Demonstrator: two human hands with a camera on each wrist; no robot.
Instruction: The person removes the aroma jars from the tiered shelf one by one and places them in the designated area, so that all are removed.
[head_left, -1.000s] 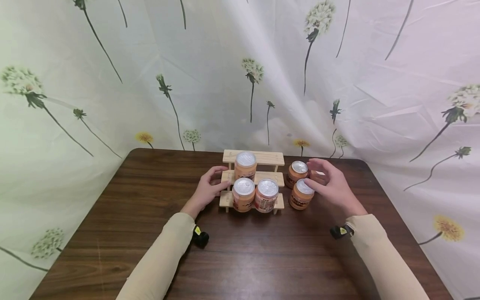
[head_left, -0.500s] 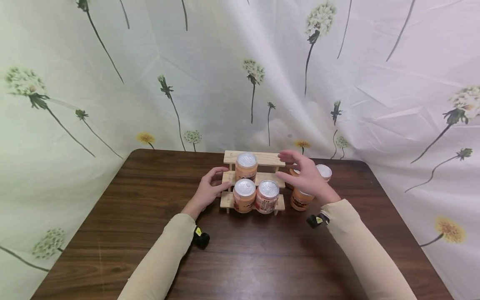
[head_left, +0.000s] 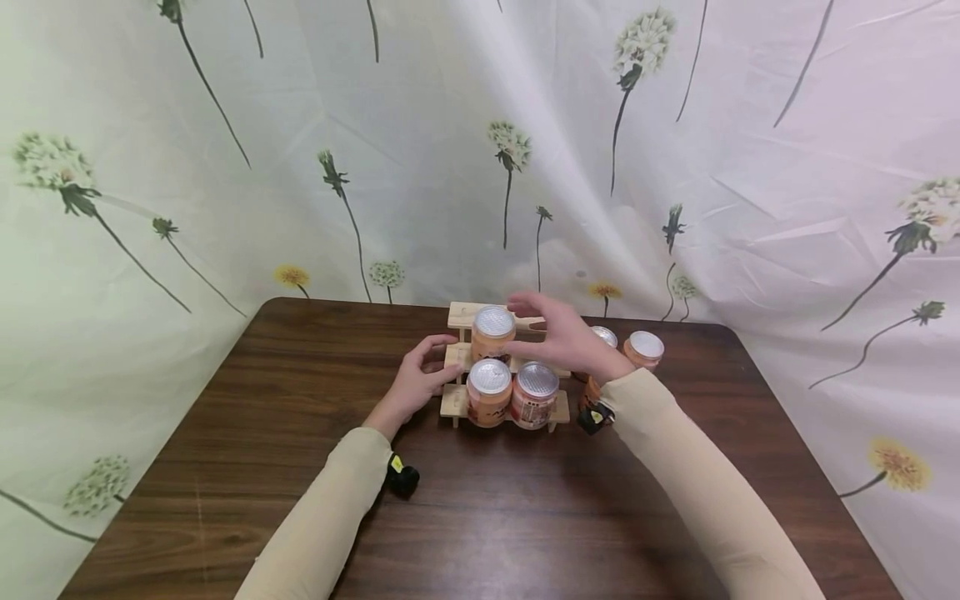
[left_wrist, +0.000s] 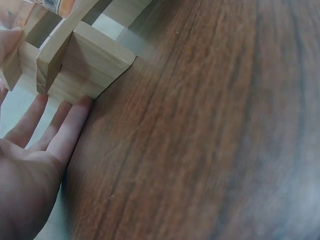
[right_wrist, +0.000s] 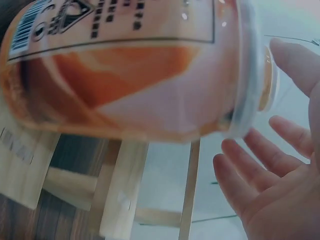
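A three-tier wooden rack (head_left: 453, 402) stands on the table, with two orange cans with silver lids, a left can (head_left: 489, 404) and a right can (head_left: 533, 408), on its lowest step. Another orange can (head_left: 492, 343) sits on the middle step. My left hand (head_left: 415, 377) touches the rack's left side; in the left wrist view its straight fingertips (left_wrist: 82, 102) rest against the wooden side panel (left_wrist: 97, 52). Over the rack, my right hand (head_left: 562, 335) has its fingers spread and its thumb near the middle-step can. In the right wrist view, nothing lies in its palm.
Right of the rack, several more orange cans stand on the dark wooden table (head_left: 480, 517), including a whole-lidded can (head_left: 645, 348) and others partly hidden behind my right wrist. A floral cloth (head_left: 420, 167) hangs behind the table.
My right hand has moved left from the loose cans at the right to the middle-step can. One loose can now shows farther right. My left hand stays at the rack's side.
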